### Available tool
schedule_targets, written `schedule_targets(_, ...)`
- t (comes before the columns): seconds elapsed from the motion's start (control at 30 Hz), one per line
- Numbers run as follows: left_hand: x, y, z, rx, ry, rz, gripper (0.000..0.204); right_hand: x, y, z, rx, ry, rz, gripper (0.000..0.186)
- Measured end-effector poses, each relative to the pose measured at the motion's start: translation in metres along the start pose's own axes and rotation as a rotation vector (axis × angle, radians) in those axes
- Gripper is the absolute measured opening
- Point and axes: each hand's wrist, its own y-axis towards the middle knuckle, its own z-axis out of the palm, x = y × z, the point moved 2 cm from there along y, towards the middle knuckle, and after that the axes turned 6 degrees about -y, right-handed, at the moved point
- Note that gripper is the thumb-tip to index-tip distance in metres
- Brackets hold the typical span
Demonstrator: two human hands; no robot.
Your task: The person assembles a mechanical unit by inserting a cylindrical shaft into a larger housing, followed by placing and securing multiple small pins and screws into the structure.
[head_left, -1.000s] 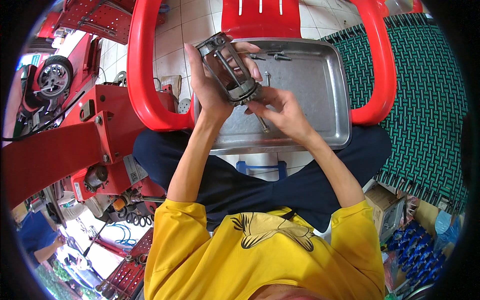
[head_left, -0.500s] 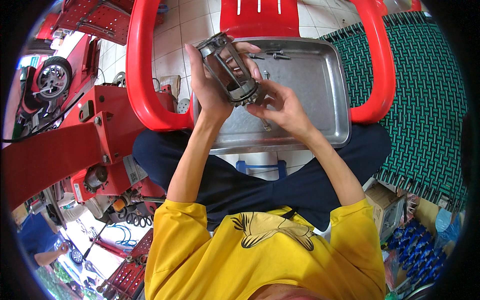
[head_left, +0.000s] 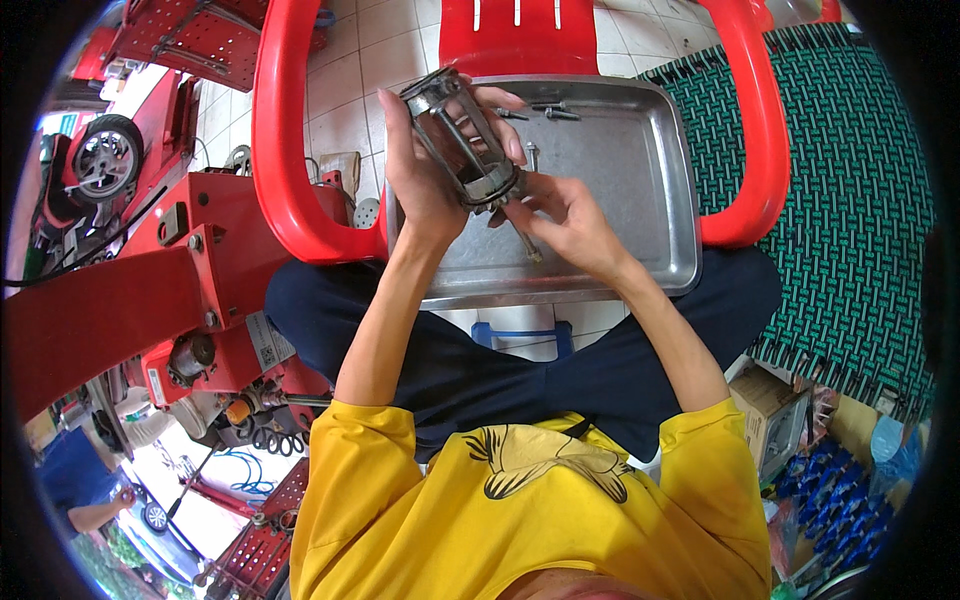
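Observation:
My left hand is wrapped round a cylindrical metal cage with rods and ring ends, held tilted above the steel tray. My right hand has its thumb and fingers closed at the cage's lower ring. A long bolt shows below that hand over the tray; whether it is fixed to the cage I cannot tell. Several small bolts lie at the tray's far end, and another bolt lies in the middle, partly behind my right fingers.
A red plastic chair holds the tray. A green woven mat is at the right, red workshop machinery and a wheel at the left, boxes at the lower right. Another person's arm shows at the lower left.
The cage and my left hand have shifted slightly right and turned a little. My right fingers stay at its lower end. At the lower left, the other person's arm has moved.

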Motion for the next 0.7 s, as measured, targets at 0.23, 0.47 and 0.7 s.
schedule_targets(0.23, 0.004, 0.002, -0.008, -0.078, 0.122, 0.080, 0.090, -0.005, 0.001, -0.003, -0.114, 0.037, -0.008, 0.016)
schedule_targets(0.47, 0.003, -0.001, -0.011, -0.295, -0.407, -0.050, 0.059, 0.009, -0.001, -0.020, -0.252, -0.250, 0.016, 0.014)
schedule_targets(0.7, 0.008, 0.001, -0.021, -0.453, -0.550, 0.056, 0.038, 0.000, 0.003, -0.020, -0.197, -0.311, 0.089, 0.015)
